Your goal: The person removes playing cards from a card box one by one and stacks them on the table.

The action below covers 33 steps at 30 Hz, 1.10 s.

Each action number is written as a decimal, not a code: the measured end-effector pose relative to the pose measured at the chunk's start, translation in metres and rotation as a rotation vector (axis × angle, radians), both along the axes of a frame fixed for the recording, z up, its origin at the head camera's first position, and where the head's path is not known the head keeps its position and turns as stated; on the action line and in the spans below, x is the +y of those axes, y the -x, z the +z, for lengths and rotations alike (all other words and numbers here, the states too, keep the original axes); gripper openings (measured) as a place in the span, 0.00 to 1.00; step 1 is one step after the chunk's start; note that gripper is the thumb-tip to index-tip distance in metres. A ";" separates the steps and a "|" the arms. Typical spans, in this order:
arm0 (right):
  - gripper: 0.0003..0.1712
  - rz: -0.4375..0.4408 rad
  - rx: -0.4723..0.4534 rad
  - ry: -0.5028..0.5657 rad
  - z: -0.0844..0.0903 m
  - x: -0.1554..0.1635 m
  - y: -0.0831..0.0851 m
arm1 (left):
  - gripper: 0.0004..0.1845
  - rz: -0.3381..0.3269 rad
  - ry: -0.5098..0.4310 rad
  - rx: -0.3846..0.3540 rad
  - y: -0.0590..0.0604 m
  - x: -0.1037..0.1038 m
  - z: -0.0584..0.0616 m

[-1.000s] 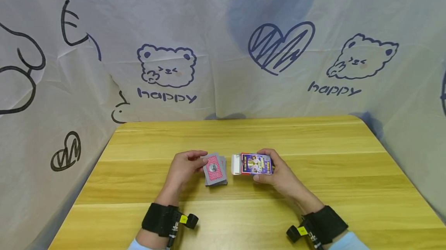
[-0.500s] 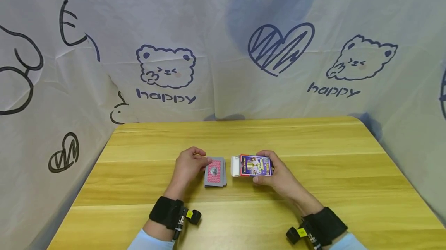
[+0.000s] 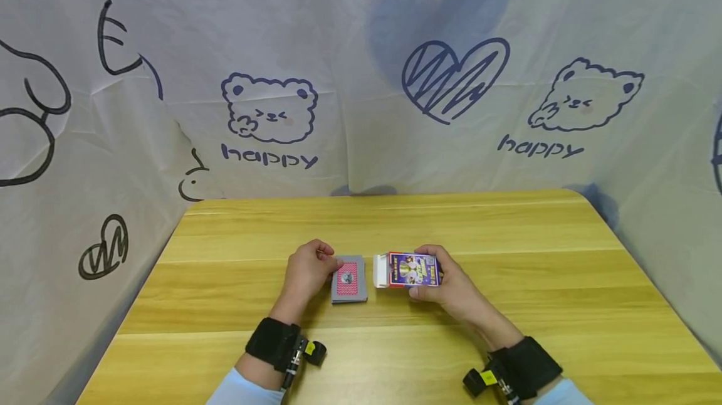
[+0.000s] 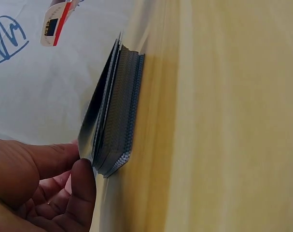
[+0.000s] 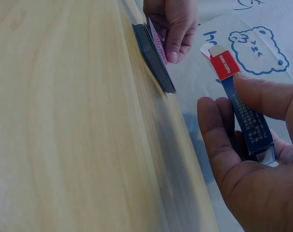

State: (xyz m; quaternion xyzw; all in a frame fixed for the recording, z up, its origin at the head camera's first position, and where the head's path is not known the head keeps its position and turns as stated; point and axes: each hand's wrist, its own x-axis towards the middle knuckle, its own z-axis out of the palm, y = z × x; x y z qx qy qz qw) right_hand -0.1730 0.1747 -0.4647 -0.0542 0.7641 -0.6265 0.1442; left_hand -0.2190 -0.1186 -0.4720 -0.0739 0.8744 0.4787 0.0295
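Observation:
A deck of playing cards (image 4: 119,113) lies on the table, the top card's back (image 3: 346,284) showing red patterning with a grey border. My left hand (image 3: 307,272) pinches the near-left edge of the top card between thumb and finger. In the left wrist view that card (image 4: 99,94) stands tilted a little off the stack below. My right hand (image 3: 451,279) grips a blue and purple card box (image 3: 414,269), its white flap (image 3: 381,270) open toward the deck. From the right wrist, the box's narrow side (image 5: 247,116) and red end (image 5: 224,64) are visible.
The wooden table (image 3: 395,342) carries the deck. Behind it hangs a white cloth (image 3: 350,129) with drawn bears and hearts. Both wrists wear black straps with small cameras (image 3: 314,353).
My left hand has shifted slightly right and turned. The top card, earlier held askew, has straightened over the deck. My right hand and the box stay nearly still.

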 end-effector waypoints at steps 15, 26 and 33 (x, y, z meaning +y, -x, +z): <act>0.45 0.005 -0.003 0.002 0.000 0.001 -0.001 | 0.31 -0.033 0.263 0.011 -0.011 0.017 0.012; 0.45 0.007 -0.002 0.007 -0.001 0.000 -0.001 | 0.54 -0.128 0.550 -0.025 -0.024 0.043 0.014; 0.45 0.006 0.004 -0.006 0.000 0.000 0.000 | 0.45 -0.121 0.557 -0.006 -0.021 0.043 0.014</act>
